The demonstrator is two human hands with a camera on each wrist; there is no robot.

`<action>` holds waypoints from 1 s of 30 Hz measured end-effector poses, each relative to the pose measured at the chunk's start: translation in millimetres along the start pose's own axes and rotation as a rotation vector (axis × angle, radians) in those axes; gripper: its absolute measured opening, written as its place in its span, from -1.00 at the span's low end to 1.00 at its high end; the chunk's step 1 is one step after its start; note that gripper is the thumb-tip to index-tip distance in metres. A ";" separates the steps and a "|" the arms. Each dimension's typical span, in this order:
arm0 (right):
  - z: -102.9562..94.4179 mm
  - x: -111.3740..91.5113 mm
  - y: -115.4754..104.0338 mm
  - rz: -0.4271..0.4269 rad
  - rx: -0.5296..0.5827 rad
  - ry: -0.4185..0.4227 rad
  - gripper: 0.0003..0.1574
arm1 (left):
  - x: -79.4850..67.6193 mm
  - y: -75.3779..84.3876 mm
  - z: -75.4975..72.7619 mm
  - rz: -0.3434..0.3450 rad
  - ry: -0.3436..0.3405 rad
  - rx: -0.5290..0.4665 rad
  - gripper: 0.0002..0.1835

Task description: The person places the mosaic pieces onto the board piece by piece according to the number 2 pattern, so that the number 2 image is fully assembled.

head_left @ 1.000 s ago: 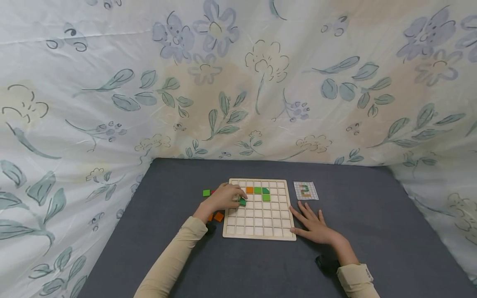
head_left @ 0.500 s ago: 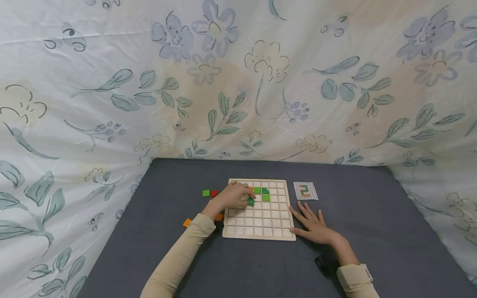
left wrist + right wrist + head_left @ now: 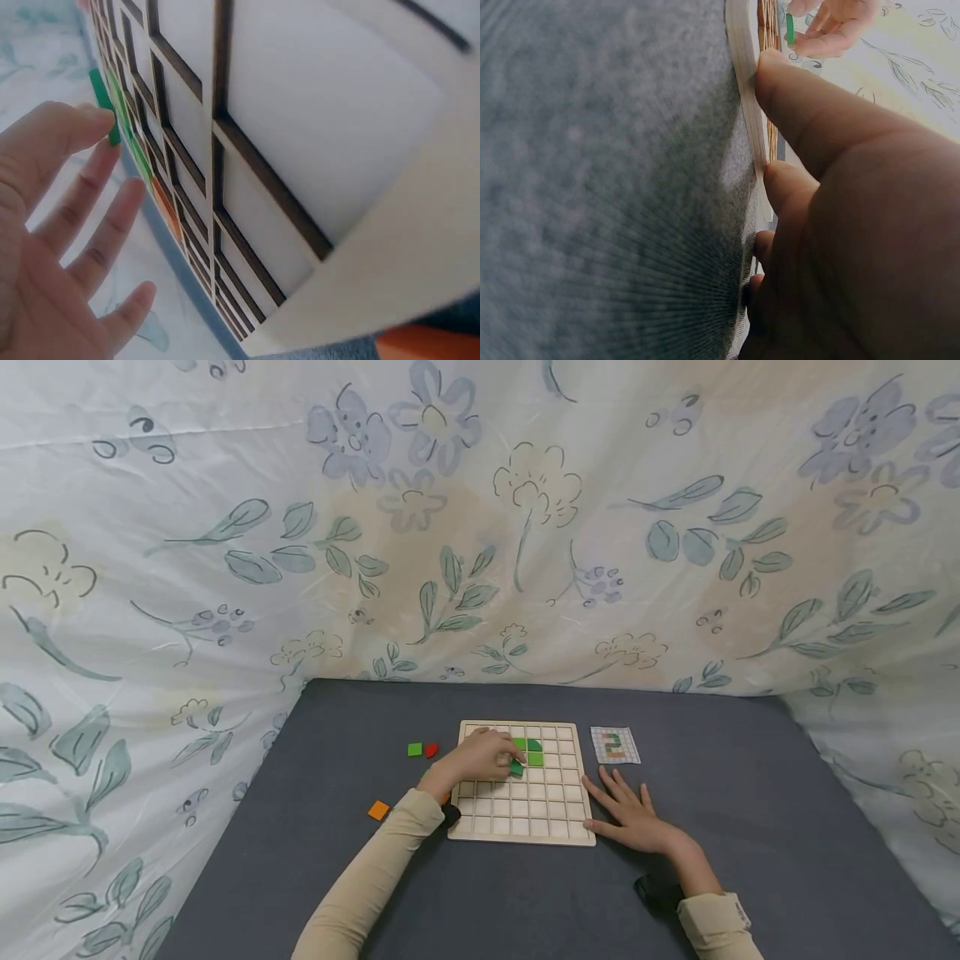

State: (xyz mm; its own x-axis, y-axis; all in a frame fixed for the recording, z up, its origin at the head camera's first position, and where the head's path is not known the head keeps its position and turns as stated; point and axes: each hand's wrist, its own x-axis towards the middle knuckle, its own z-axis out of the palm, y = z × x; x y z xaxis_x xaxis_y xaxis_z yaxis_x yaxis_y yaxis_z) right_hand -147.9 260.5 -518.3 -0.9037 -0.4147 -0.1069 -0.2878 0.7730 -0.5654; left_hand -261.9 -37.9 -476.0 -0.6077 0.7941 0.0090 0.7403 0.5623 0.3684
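Observation:
Between thumb and finger, my left hand (image 3: 480, 755) pinches a dark green tile (image 3: 105, 106) above the wooden grid board (image 3: 517, 838). Its remaining fingers are spread in the left wrist view. Just right of the held tile, a light green square tile (image 3: 536, 759) and a green tile with a rounded corner (image 3: 535, 745) lie in grid cells. An orange tile (image 3: 166, 207) on the board shows in the left wrist view, covered by my hand in the head view. My right hand (image 3: 633, 817) lies with fingers spread, thumb and index finger touching the board's right edge.
Left of the board on the dark cloth lie a green square tile (image 3: 415, 749), a red tile (image 3: 431, 750) and an orange tile (image 3: 378, 810). A small printed pattern card (image 3: 616, 745) lies off the board's upper right corner. A floral curtain (image 3: 480, 527) stands behind.
My left hand has moved right across the board with the dark green tile, uncovering the red tile and an orange tile on the left. The right hand has stayed in place.

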 end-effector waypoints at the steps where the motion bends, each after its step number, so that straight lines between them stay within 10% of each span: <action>1: 0.0 -0.2 0.2 -0.002 0.007 0.003 -0.06 | 0.9 0.3 0.6 0.007 0.000 0.001 -0.69; 30: -1.9 -2.1 -7.7 0.006 -0.008 0.001 -0.07 | 13.7 6.6 10.4 0.064 0.005 0.065 -0.77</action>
State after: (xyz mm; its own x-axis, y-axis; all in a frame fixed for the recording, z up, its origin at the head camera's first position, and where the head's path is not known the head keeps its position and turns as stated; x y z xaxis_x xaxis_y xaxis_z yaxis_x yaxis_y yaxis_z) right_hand -144.4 256.2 -512.2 -0.9057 -0.4095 -0.1096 -0.2849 0.7794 -0.5580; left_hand -262.3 -20.9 -483.1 -0.5598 0.8278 0.0357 0.7948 0.5243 0.3058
